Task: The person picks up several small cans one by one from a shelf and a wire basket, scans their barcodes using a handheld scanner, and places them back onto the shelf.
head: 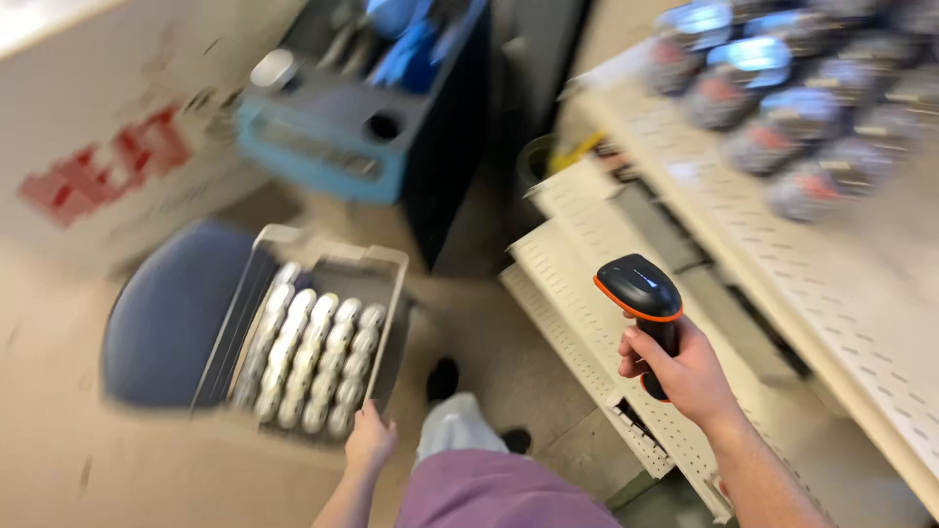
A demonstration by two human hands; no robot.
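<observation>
Left hand (370,440) pinches just the near corner of the grey tray (383,262) of silvery cans (315,357) perched on a blue chair (166,313), so it might tip. Right hand (685,370) is clamped round a black-orange scanner (641,293) near the shelves (577,293).

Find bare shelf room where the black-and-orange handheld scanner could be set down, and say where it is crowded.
Free: the pale perforated metal shelf right of the scanner, in front of the jars, and the lower perforated shelves left of it. Crowded: the jar rows and the grey tray of cans.
</observation>
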